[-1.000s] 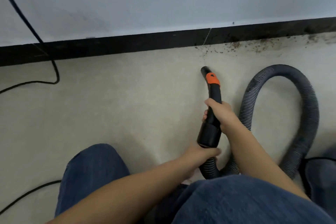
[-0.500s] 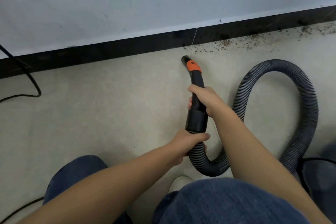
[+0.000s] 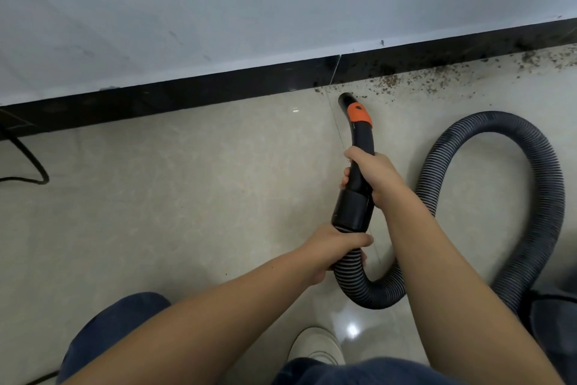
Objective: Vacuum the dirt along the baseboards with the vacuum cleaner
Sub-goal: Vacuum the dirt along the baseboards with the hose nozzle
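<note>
My arms hide part of the ribbed grey hose (image 3: 543, 184); my left hand (image 3: 335, 245) grips it, my right hand (image 3: 373, 174) the black orange-collared nozzle (image 3: 359, 131), near brown dirt (image 3: 437, 80).

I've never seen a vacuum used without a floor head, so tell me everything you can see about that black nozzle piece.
The nozzle is a curved black tube that looks like hard plastic, with an orange collar near its open tip. The tip points at the floor beside the black baseboard, at the left edge of the scattered dirt. Its wider rear end joins a ribbed grey hose looping to the right. The right hand grips its middle; the left hand grips the hose just behind it.
</note>
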`<state>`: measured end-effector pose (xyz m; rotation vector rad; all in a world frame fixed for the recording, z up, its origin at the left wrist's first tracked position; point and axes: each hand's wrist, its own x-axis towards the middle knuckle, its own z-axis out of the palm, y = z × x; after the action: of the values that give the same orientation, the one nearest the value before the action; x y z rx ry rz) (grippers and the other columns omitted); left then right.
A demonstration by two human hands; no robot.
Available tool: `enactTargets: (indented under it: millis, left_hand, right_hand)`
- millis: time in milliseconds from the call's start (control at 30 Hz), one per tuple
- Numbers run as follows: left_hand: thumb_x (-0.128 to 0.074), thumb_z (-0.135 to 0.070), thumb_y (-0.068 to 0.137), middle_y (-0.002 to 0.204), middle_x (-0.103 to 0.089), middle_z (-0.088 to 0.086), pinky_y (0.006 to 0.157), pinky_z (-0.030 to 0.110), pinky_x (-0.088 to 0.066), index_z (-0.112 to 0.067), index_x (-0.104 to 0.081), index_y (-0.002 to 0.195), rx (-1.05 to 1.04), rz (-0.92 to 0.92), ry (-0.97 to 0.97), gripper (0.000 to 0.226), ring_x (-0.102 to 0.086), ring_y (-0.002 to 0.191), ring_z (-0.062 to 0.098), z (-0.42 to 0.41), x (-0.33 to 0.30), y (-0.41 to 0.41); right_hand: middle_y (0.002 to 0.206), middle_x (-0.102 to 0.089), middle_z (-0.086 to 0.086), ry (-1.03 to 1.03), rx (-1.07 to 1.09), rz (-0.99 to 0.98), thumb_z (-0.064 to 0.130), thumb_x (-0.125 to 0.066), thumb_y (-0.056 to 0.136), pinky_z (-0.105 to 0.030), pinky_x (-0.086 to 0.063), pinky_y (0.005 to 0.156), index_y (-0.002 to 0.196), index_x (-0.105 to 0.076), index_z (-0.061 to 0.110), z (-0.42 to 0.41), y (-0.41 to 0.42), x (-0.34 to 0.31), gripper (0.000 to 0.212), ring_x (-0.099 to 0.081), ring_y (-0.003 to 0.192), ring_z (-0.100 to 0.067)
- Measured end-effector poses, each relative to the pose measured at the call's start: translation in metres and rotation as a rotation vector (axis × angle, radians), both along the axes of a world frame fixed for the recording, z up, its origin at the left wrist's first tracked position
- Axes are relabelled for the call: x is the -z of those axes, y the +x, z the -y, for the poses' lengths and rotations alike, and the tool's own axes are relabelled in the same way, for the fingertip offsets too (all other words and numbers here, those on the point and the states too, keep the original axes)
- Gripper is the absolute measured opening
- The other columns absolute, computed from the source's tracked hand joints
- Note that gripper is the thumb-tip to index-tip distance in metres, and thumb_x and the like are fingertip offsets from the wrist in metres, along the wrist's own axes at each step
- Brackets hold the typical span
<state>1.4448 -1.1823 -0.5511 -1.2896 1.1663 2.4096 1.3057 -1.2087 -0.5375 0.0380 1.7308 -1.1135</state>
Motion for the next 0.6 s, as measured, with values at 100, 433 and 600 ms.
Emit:
enactTargets:
  millis: [100, 433, 600]
  left_hand:
    - [-0.066, -0.014, 0.084, 0.069, -0.063, 0.006, 0.055, 0.018, -0.052, -0.016, -0.055, 0.092, -0.011, -0.008, 0.001, 0.013, -0.061, 0.056, 0.012, 0.002, -0.003, -0.009]
    - [-0.066, -0.016, 0.085, 0.071, -0.064, 0.006, 0.055, 0.018, -0.052, -0.015, -0.056, 0.092, -0.073, 0.008, -0.004, 0.013, -0.062, 0.058, 0.014, 0.014, -0.007, -0.019]
    - [-0.067, -0.015, 0.084, 0.072, -0.064, 0.007, 0.058, 0.019, -0.052, -0.014, -0.056, 0.092, -0.116, -0.003, 0.012, 0.013, -0.062, 0.059, 0.013, 0.004, -0.004, -0.01]
  right_hand:
    - [0.055, -0.052, -0.006, 0.007, 0.003, 0.003, 0.014, -0.061, 0.087, -0.028, -0.052, 0.049, 0.092, -0.048, 0.008, 0.002, -0.009, 0.0, 0.015, -0.051, 0.041, -0.017]
    - [0.055, -0.053, -0.006, 0.002, -0.067, 0.02, 0.014, -0.061, 0.087, -0.028, -0.052, 0.049, 0.089, -0.049, 0.007, 0.023, -0.017, -0.005, 0.015, -0.052, 0.039, -0.017]
    - [0.06, -0.053, -0.008, 0.014, -0.122, 0.029, 0.013, -0.06, 0.088, -0.027, -0.051, 0.049, 0.089, -0.049, 0.008, 0.02, -0.007, -0.002, 0.013, -0.051, 0.041, -0.017]
